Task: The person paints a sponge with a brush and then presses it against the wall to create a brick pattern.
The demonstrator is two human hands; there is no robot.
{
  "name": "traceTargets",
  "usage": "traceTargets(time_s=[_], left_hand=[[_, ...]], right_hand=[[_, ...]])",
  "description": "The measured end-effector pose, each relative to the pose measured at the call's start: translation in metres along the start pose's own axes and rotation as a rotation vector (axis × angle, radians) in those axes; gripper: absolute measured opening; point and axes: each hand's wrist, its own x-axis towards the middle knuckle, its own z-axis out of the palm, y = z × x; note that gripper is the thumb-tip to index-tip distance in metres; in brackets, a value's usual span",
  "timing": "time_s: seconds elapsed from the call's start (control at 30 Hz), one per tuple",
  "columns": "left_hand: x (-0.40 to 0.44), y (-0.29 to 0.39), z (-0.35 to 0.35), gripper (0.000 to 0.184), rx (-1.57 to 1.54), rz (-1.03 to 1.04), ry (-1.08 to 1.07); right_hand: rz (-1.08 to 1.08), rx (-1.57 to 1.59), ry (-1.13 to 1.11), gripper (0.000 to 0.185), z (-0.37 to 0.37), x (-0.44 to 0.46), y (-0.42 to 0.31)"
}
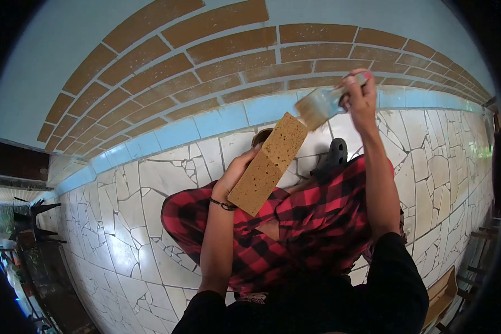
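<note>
My left hand point(241, 166) grips the left edge of a long rectangular sponge point(267, 167), brown and pitted with small holes. A faint line runs across its middle, and it tilts over my lap. In my right hand point(360, 100) is a wide paintbrush point(320, 109), its brown-stained bristles just beside the sponge's upper end; I cannot tell whether they touch. The brush is slightly blurred. Behind the sponge, near my left fingers, a round container point(262, 137) shows partly; its contents are hidden.
Ahead stands a pale wall with rows of brown brick shapes point(222, 47) above a light-blue band point(175, 131). Pale broken-tile flooring point(122, 222) surrounds me. A dark clog point(337, 150) shows beyond my checked trousers. A cardboard box point(441, 295) sits at lower right, dark furniture at left.
</note>
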Motion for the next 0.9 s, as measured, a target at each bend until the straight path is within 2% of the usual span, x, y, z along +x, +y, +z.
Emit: traceTargets(time_s=[0.07,0.13,0.27,0.37,0.47,0.57,0.8,0.9], left_hand=[[-0.001,0.001,0.005,0.048,0.012,0.024,0.056],[-0.003,0.006,0.013,0.048,-0.024,0.087,0.085],[0.013,0.001,-0.006,0.047,0.021,0.194,0.147],[0.026,-0.005,-0.013,0.047,-0.038,0.232,0.246],[0.033,-0.007,-0.011,0.047,-0.029,0.295,0.288],[0.042,-0.012,-0.017,0.047,-0.047,0.366,0.267],[0.050,-0.013,-0.034,0.047,-0.110,0.395,0.401],[0.042,-0.006,-0.033,0.048,-0.135,0.373,0.475]], right_hand=[[-0.061,0.028,0.062,0.024,-0.009,0.005,-0.011],[-0.142,0.073,0.024,0.026,-0.008,-0.001,-0.027],[-0.432,-0.006,-0.199,0.026,0.022,-0.042,-0.048],[-0.783,-0.238,-0.412,0.042,0.046,-0.059,-0.054],[-0.827,-0.165,-0.495,0.049,0.060,-0.073,-0.044],[-0.829,-0.228,-0.580,0.046,0.069,-0.077,-0.047],[-0.873,-0.231,-0.869,0.017,0.084,-0.116,-0.063],[-0.787,-0.111,-0.881,0.024,0.081,-0.111,-0.070]])
